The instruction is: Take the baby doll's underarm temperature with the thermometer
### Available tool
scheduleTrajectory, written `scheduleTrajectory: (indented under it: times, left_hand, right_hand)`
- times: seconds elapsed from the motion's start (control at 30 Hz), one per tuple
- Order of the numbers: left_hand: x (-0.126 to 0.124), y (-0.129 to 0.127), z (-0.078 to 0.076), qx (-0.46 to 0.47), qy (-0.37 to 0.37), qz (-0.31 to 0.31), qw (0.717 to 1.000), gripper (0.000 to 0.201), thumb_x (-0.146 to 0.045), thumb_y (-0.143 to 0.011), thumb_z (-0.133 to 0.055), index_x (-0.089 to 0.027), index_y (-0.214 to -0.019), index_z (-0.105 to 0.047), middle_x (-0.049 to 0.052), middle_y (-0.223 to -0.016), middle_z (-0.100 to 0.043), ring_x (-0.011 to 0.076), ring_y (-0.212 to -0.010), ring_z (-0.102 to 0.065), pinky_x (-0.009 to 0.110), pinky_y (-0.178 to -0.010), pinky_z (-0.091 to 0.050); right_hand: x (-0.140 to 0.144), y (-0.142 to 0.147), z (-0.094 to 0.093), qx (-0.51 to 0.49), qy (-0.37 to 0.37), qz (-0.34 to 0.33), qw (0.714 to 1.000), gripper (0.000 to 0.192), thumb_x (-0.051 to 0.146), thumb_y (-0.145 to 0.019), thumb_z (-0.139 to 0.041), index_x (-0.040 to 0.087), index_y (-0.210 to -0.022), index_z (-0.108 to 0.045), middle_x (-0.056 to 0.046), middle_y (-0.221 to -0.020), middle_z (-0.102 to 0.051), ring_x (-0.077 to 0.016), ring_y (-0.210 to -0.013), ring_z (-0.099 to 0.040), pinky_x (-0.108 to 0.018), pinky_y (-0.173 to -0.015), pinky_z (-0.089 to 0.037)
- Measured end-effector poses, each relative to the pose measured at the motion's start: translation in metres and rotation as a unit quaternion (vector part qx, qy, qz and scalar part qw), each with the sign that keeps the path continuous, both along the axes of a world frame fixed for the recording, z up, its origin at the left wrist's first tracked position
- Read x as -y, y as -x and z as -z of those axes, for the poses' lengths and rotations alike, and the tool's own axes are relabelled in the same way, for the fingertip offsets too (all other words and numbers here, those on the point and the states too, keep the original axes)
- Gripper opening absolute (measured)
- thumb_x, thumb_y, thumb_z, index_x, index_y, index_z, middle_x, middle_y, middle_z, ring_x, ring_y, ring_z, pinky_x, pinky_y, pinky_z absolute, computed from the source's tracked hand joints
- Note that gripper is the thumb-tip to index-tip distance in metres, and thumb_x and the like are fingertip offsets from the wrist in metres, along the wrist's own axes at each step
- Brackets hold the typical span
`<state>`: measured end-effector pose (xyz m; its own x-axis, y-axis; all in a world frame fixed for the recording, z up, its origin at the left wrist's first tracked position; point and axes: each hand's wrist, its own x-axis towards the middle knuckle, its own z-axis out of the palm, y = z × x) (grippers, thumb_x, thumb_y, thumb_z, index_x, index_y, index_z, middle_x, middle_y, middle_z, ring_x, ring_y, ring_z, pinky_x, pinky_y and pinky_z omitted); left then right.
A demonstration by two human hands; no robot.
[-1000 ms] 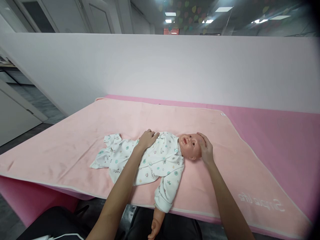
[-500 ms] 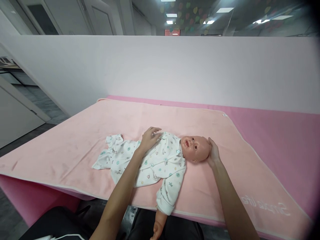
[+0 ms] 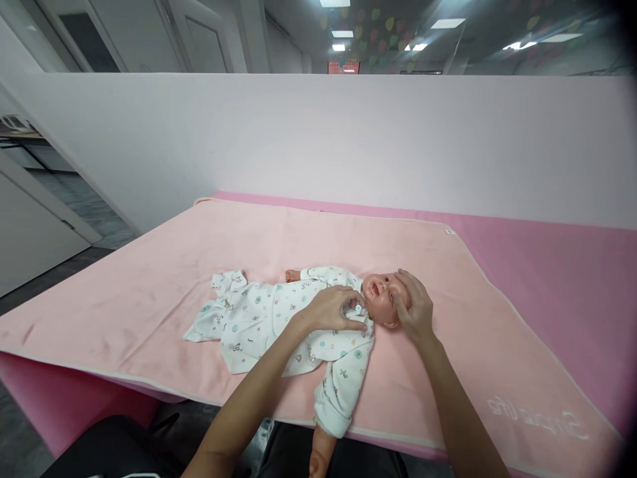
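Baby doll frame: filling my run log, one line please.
left hand: at collar | right hand: on baby doll head | doll: supine on pink blanket

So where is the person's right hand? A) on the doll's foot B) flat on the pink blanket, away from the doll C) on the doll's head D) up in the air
C: the right hand lies over the top and side of the doll's head, while the left hand pinches the doll's white printed suit at the collar.
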<state>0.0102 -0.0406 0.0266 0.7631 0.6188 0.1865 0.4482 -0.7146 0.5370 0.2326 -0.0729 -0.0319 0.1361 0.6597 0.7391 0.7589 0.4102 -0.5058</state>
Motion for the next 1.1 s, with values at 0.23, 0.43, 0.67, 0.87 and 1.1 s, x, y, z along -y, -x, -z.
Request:
scheduleTrajectory:
  times: [0.23,0.43,0.67,0.87,1.1]
  left_hand:
    - [0.003,-0.006,0.005,0.021,0.017,-0.046,0.999,0.025,-0.041,-0.069,-0.061,-0.023,-0.086,-0.061,-0.002,-0.074,-0.058,0.0147,-0.071,-0.052,0.025,-0.064,-0.035]
    - [-0.017,0.006,0.012,0.181,0.280,-0.028,0.942,0.022,-0.023,-0.069,-0.057,-0.016,-0.089,-0.059,-0.002,-0.062,-0.056,0.0100,-0.058,-0.050,0.022,-0.060,-0.037]
    - [-0.012,0.003,0.005,0.166,0.268,-0.025,0.949,0.031,-0.039,-0.065,-0.067,-0.015,-0.084,-0.063,-0.001,-0.062,-0.054,0.0092,-0.057,-0.046,0.021,-0.055,-0.033]
    - [-0.002,-0.001,0.007,0.133,0.188,-0.067,0.971,0.034,-0.046,-0.064,-0.067,-0.018,-0.083,-0.065,-0.003,-0.062,-0.055,0.0089,-0.056,-0.045,0.021,-0.055,-0.033]
    - [-0.004,-0.001,0.006,0.053,0.105,-0.043,0.992,0.031,-0.042,-0.061,-0.069,-0.023,-0.085,-0.067,-0.005,-0.067,-0.058,0.0087,-0.058,-0.048,0.020,-0.055,-0.031]
  right_hand:
    - [-0.005,-0.008,0.006,-0.178,0.050,-0.033,0.982,0.040,0.042,-0.083,-0.046,0.019,-0.115,-0.054,-0.008,-0.118,-0.057,-0.0226,-0.110,-0.052,-0.041,-0.095,-0.041]
    - [-0.010,-0.009,0.013,-0.340,0.086,-0.056,0.935,0.047,0.050,-0.077,-0.051,0.018,-0.111,-0.057,-0.009,-0.118,-0.058,-0.0242,-0.108,-0.053,-0.041,-0.094,-0.041]
    - [-0.009,-0.005,0.007,-0.541,0.194,-0.115,0.810,0.042,0.049,-0.077,-0.044,0.014,-0.088,-0.065,-0.009,-0.093,-0.069,-0.0250,-0.091,-0.062,-0.039,-0.081,-0.049]
    - [-0.019,-0.024,0.006,-0.562,0.261,-0.081,0.781,0.036,0.043,-0.074,-0.051,0.014,-0.092,-0.062,-0.011,-0.094,-0.067,-0.0268,-0.089,-0.063,-0.044,-0.078,-0.051]
    - [-0.002,-0.005,-0.012,-0.192,-0.061,0.089,0.975,0.043,0.040,-0.083,-0.042,0.019,-0.120,-0.050,-0.010,-0.127,-0.050,-0.0240,-0.119,-0.045,-0.046,-0.101,-0.034]
